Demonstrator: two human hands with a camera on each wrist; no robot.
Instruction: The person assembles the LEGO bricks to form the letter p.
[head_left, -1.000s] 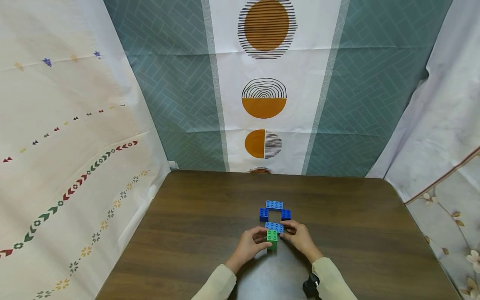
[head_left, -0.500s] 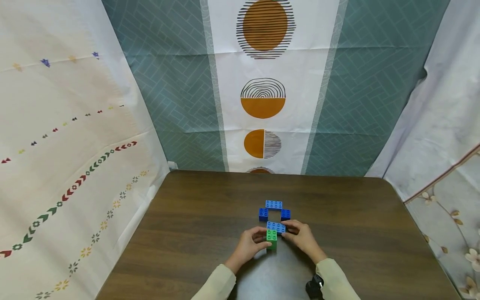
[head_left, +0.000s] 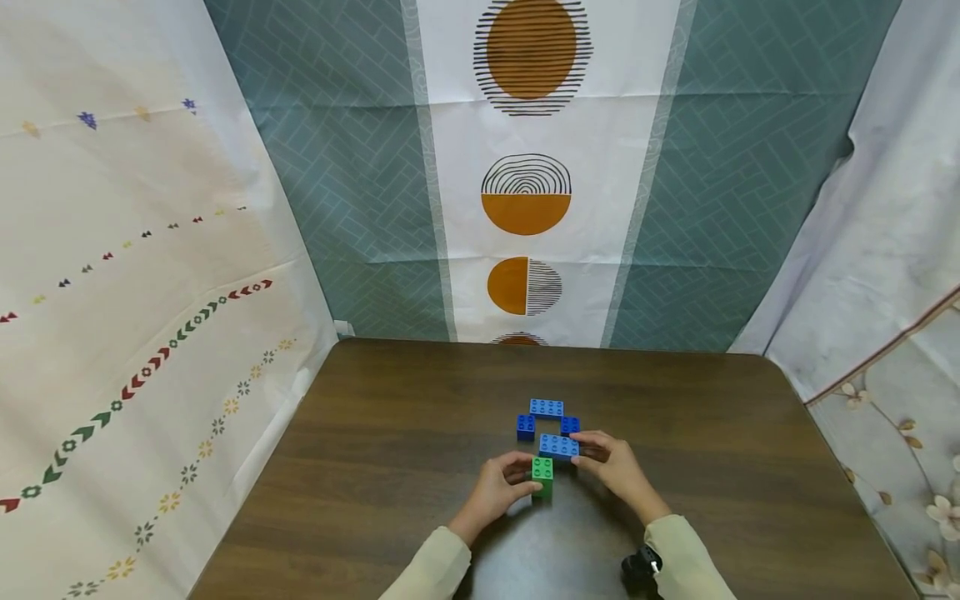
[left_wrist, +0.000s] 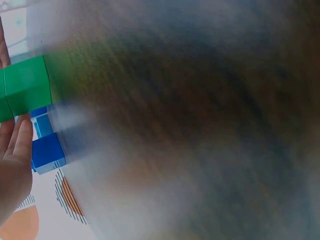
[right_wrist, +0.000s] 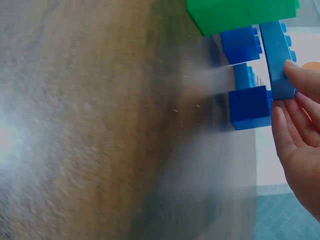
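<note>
My right hand (head_left: pixel 617 467) pinches a long light blue brick (head_left: pixel 558 447) at its right end. In the right wrist view this long brick (right_wrist: pixel 276 62) is up off the table, studs to the right, thumb and fingers at its end. My left hand (head_left: pixel 501 489) grips a stack of two green bricks (head_left: pixel 542 477) between thumb and fingers. Behind the held brick lie two small dark blue bricks, a left one (head_left: pixel 526 427) and a right one (head_left: pixel 571 426). A second light blue brick (head_left: pixel 547 408) stands behind and between them.
All of this is on a brown wooden table (head_left: pixel 390 433). Patterned cloths hang around it, a teal and white one (head_left: pixel 352 208) at the back. A black device (head_left: pixel 641 569) is strapped at the right wrist.
My right hand has lifted the long light blue brick away from the green bricks, moving it back and to the right. The left hand keeps its grip on the green stack.
</note>
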